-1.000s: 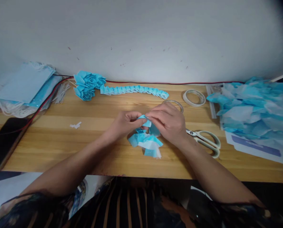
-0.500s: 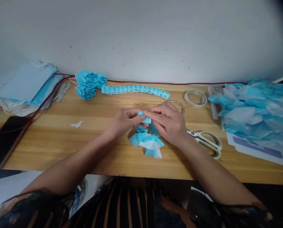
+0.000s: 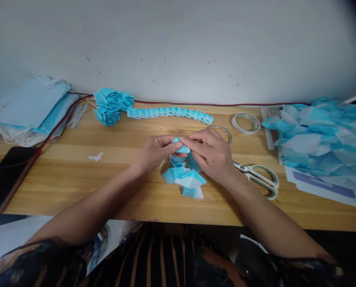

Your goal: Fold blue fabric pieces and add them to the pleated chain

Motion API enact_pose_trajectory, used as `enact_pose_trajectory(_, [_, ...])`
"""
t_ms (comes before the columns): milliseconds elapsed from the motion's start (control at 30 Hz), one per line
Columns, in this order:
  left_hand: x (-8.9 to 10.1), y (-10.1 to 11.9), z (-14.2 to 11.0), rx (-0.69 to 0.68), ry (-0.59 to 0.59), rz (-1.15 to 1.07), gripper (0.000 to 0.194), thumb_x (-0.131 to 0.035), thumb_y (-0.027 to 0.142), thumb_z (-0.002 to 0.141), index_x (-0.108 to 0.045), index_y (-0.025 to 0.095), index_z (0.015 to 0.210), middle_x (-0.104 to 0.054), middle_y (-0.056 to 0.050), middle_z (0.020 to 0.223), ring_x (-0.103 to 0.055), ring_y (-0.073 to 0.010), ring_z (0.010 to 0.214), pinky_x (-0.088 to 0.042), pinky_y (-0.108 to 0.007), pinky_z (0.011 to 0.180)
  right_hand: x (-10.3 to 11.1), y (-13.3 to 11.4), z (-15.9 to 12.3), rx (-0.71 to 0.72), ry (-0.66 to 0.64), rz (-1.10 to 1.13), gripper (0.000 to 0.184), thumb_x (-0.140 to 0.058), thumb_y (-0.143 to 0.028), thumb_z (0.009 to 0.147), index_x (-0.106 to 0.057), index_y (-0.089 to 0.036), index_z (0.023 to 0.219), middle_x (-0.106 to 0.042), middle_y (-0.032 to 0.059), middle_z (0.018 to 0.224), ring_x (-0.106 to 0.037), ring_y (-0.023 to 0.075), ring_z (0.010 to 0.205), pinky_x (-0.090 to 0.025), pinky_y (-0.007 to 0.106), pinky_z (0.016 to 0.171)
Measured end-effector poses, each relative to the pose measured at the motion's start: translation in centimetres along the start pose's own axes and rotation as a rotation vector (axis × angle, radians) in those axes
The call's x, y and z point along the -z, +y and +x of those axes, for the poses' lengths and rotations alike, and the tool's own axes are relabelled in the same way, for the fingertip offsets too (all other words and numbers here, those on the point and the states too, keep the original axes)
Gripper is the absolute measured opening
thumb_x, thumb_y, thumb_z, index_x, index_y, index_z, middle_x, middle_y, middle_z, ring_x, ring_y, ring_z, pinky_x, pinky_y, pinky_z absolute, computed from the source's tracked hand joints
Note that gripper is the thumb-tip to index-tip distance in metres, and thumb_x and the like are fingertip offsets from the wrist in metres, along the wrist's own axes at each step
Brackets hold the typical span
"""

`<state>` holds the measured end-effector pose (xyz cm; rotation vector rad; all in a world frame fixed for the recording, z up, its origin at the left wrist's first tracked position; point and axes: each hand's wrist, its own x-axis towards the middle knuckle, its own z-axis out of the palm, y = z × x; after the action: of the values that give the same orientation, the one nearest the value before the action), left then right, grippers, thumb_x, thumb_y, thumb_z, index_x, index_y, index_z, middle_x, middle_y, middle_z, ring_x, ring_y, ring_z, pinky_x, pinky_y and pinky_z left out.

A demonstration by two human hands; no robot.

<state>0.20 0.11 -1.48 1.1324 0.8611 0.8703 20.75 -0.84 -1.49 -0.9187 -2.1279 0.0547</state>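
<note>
Between both hands is a small folded piece of blue fabric (image 3: 183, 149), thin like face-mask cloth. My left hand (image 3: 157, 152) pinches its left side between thumb and fingers. The fingertips of my right hand (image 3: 212, 153) press on its upper right edge; how they grip is partly hidden. Just below the hands, loose blue and white fabric pieces (image 3: 185, 177) lie crumpled on the wooden table (image 3: 120, 191). Beyond my right hand lies a thin tape ring (image 3: 229, 137), partly covered. The scissors (image 3: 263, 179) rest beside my right wrist, blade tips hidden.
Blue fabric roses (image 3: 110, 105) and a pleated blue strip (image 3: 168, 113) lie along the back. A tape roll (image 3: 246, 123) and a heap of cut blue pieces (image 3: 324, 139) are at right. Face masks (image 3: 34, 103), a phone (image 3: 8, 175) and a red-black cable (image 3: 58, 126) are at left.
The small blue piece has been bent over at its top, now looking rounder between my fingers. Both hands stay almost in place.
</note>
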Motion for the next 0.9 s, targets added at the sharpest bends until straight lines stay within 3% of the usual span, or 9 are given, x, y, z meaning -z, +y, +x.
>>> enact_pose_trajectory(167, [-0.1,0.3,0.0,0.014,0.035,0.043,0.040,-0.084,0.053,0.073,-0.075,0.016,0.084,-0.077,-0.003,0.077,-0.071,-0.0157,0.070,-0.057,-0.027,0.070,0.3,-0.3,0.3,-0.091,0.015,0.131,0.039,-0.052,-0.014,0.097,-0.077,-0.034,0.121,-0.076,0.0034,0.103,-0.068,0.0212,0.095,-0.055,0.039,0.083])
enact_pose_trajectory(267, [-0.2,0.5,-0.1,0.017,0.061,0.063,0.035,-0.082,0.049,0.075,-0.074,0.016,0.083,-0.076,-0.003,0.076,-0.071,-0.0157,0.070,-0.057,-0.026,0.068,0.7,-0.5,0.5,-0.335,0.013,0.302,0.030,-0.055,-0.023,0.099,-0.075,-0.029,0.121,-0.077,0.0041,0.103,-0.070,0.0207,0.092,-0.057,0.038,0.080])
enact_pose_trajectory(400, [-0.4,0.6,-0.3,-0.010,0.083,0.113,0.031,-0.078,0.046,0.078,-0.074,0.015,0.083,-0.077,-0.003,0.077,-0.071,-0.0153,0.071,-0.055,-0.025,0.067,0.8,-0.6,0.6,-0.649,-0.076,0.595,0.021,-0.065,-0.037,0.095,-0.074,-0.023,0.108,-0.073,0.0019,0.087,-0.069,0.0173,0.076,-0.057,0.032,0.067])
enact_pose_trajectory(600, [-0.5,0.7,-0.3,-0.041,0.089,0.166,0.035,-0.077,0.050,0.079,-0.074,0.016,0.083,-0.076,-0.003,0.076,-0.071,-0.0164,0.072,-0.055,-0.026,0.066,-0.1,-1.0,0.6,-0.698,-0.118,0.822,0.036,-0.077,-0.032,0.082,-0.065,-0.023,0.115,-0.072,0.0007,0.091,-0.070,0.0153,0.078,-0.054,0.027,0.064])
enact_pose_trajectory(900, [-0.4,0.7,-0.4,-0.029,0.100,0.166,0.033,-0.078,0.049,0.079,-0.075,0.016,0.082,-0.076,-0.003,0.076,-0.068,-0.0146,0.069,-0.052,-0.024,0.064,-0.4,-1.1,0.6,-0.709,-0.105,0.875,0.033,-0.071,-0.022,0.080,-0.062,-0.023,0.111,-0.069,-0.0026,0.084,-0.066,0.0125,0.072,-0.052,0.027,0.065])
